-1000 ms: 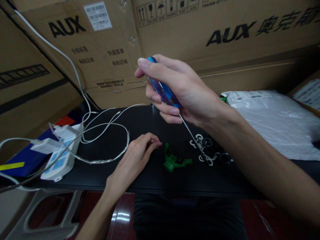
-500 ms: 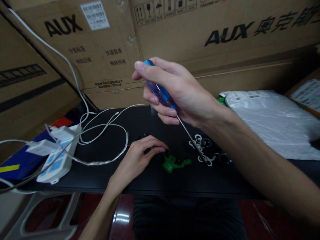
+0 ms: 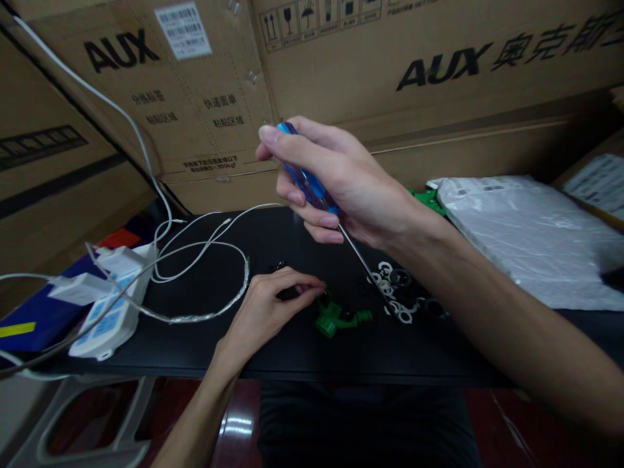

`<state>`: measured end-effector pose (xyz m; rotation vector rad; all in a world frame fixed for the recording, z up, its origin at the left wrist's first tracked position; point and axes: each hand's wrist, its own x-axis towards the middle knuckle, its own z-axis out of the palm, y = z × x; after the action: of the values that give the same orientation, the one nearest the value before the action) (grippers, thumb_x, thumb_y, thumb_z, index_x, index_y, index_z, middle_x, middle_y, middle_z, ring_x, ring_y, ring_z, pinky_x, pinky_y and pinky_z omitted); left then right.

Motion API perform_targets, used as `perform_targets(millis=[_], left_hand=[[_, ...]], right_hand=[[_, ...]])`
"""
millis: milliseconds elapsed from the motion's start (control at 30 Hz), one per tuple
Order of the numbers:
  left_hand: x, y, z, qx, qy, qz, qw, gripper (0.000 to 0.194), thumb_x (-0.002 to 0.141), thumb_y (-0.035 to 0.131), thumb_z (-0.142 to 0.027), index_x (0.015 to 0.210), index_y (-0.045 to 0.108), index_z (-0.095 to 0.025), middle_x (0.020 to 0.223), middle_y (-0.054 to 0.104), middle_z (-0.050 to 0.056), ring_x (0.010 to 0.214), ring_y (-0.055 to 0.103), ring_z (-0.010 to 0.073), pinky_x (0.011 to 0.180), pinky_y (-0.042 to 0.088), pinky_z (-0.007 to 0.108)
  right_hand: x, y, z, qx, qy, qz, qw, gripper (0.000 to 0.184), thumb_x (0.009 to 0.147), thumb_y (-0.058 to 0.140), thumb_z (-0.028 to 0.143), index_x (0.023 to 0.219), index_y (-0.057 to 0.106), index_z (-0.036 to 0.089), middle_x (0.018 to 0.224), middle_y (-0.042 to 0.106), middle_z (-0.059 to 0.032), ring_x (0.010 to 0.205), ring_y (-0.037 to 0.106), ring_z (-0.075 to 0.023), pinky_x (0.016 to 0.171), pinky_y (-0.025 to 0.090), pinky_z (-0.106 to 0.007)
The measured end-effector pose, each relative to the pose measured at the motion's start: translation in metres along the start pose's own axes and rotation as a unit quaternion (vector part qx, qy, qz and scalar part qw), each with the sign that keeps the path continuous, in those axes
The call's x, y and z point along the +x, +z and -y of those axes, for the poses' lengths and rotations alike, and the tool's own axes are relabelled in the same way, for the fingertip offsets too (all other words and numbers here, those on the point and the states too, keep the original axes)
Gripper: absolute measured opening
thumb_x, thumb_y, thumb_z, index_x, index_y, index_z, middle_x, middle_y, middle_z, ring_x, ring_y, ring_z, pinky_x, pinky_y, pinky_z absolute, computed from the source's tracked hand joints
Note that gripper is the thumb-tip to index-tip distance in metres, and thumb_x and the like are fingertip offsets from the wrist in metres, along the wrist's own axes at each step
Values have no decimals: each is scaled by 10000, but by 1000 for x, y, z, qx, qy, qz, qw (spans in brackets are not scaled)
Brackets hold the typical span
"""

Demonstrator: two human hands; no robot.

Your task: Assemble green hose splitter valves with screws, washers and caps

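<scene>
My right hand is wrapped round the blue handle of a screwdriver, thumb near the handle's end. Its thin metal shaft slants down to the right, in front of a pile of white rings; the tip is hard to make out against the dark table. Low on the black table, my left hand is closed in a pinch at the upper left end of a green plastic hose connector. The connector rests on the tabletop. Small black pieces lie just behind my left hand, partly hidden by it.
Black rings lie among the white ones, partly behind my right forearm. More green parts sit beside a white plastic package. On the left are a white power strip and looped cables. Large cardboard boxes wall off the back.
My right hand and the screwdriver have shifted slightly left, and more of the green parts behind the forearm shows. My left hand keeps its pinch at the connector.
</scene>
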<state>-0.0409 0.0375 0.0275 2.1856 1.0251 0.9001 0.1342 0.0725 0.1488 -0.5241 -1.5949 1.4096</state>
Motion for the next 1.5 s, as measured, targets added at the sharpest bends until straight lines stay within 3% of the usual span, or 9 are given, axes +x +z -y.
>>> perform_targets(millis=[267,567,800,1000,1267,1367,1500], left_hand=[[1,3,4,9,42,4,999,117,921,721,-177,1006,794,-212,932,793,1,813,707,120,755,539,228],[1,3,7,7,90,21,996,138,931,702,-170,1032,789,-208,1000,795,31,930,717,166,862,558,292],[-1,4,3,-3,43,12,999,119,932,691,-167,981,790,-212,975,796,25,889,735,162,828,585,281],[-2,3,8,23,63,12,998,114,945,676,-172,1003,771,-198,992,785,42,909,717,169,844,574,296],[-3,2,8,64,136,17,989,133,965,651,-149,1063,736,-176,1033,771,47,937,694,154,865,553,291],[-4,1,7,80,140,27,987,146,974,640,-162,1088,730,-177,1055,767,56,949,691,163,864,557,302],[-4,-1,5,93,147,30,984,148,979,632,-169,1091,728,-180,1049,765,58,941,690,167,836,567,299]], right_hand=[[0,1,3,-6,17,-34,999,316,1001,518,545,970,493,232,647,390,90,390,221,-36,311,216,-137],[3,10,-2,57,-127,-134,981,305,997,532,521,900,427,252,629,304,87,385,204,-55,303,215,-171],[2,16,-5,10,-176,-217,960,375,985,448,649,942,422,277,671,275,69,405,189,-69,313,212,-193],[2,14,-8,17,-188,-198,962,381,976,483,647,938,433,271,674,294,67,408,195,-64,315,213,-198],[3,16,-9,20,-191,-198,961,370,978,488,640,950,455,272,657,298,67,401,195,-64,310,218,-201],[2,15,-6,12,-187,-209,960,328,993,489,593,946,453,271,653,290,68,398,193,-68,305,215,-207],[2,13,-3,0,-157,-197,968,156,1056,401,382,947,434,274,630,300,67,373,220,-80,301,243,-211]])
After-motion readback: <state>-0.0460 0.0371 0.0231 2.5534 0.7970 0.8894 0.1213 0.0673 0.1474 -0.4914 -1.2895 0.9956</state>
